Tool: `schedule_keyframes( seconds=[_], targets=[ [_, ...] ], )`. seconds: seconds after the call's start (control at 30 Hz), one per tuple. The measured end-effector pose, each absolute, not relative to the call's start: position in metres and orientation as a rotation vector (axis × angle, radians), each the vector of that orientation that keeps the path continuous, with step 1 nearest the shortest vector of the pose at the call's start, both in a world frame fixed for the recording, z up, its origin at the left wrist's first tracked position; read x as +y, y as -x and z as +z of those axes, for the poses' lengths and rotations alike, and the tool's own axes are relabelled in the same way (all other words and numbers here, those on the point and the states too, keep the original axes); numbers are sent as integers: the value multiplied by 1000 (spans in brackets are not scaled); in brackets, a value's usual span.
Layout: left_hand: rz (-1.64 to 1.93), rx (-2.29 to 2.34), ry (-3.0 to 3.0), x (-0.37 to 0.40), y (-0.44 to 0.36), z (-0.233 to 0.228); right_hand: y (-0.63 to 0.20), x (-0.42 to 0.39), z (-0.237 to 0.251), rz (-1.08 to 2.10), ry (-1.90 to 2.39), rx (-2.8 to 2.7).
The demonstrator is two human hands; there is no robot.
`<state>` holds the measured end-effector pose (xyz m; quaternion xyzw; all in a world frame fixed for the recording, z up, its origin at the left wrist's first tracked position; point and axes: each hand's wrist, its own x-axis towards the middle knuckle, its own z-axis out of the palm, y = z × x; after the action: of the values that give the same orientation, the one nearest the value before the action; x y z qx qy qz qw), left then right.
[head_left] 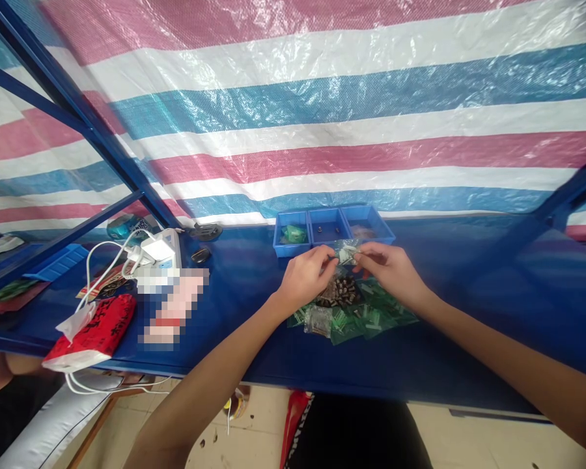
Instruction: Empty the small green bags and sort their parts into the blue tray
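Two hands work over a blue bench [469,312], far side backed by a striped tarp [322,98].

Left end of bench: red packet [95,332] at the near edge, white cable [102,260] looping up to a white charger block [160,249]. A dark oval item [201,255] lies right of it. Not touched by either hand.

Centre: left hand [305,277] curled, fingertips pinched on the left edge of a small clear bag [346,254]. Bag is held just above the bench, just near of the trays, between both hands.

Below the hands: heap of small dark metal parts [340,292] loose on the bench. Near of it, one clear bag already filled [318,319], lying among green-printed bags [371,316]; whether those hold parts, cannot tell.

Far of the hands: three blue trays [333,229] in a row. Left tray holds green material, middle tray a few small dark pieces, right tray contents unclear.

Right: right hand [393,270] also curled, thumb and fingers closed on the right edge of the same clear bag. Cannot tell whether a part is in the fingers.

Progress, judged: bagging is partway. At least one bag looks filled; a sizeable heap remains loose, so much is left. Bag in hand appears to be at the opening or filling stage; its contents are too small to read.
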<state>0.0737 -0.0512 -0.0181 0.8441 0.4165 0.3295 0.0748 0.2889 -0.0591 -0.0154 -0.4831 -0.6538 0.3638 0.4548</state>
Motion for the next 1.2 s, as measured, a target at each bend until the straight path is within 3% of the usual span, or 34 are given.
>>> schedule_keyframes(
  seconds=[0.53, 0.87, 1.0, 1.03, 1.1, 1.2],
  targets=[
    [838, 1383, -2637, -43, -58, -6, -303, -37, -1, 971, 1161, -1391],
    [1080, 1560, -2558, -50, -57, 19, -218, 23, 21, 811, 1206, -1709],
    [937, 1812, -2445, -79, 3, 52, -229, 9, 27, 662, 1188, -1842],
    [880, 1886, -2406, -90, 30, 57, -242, -1, 26, 502, 1158, -1947],
    [825, 2213, -2177, -112, 94, 57, -270, -25, 20, 271, 1125, -2057],
    [618, 2515, -1656, -133, 183, 40, -305, -56, 4, 189, 1159, -2080]
  ],
)
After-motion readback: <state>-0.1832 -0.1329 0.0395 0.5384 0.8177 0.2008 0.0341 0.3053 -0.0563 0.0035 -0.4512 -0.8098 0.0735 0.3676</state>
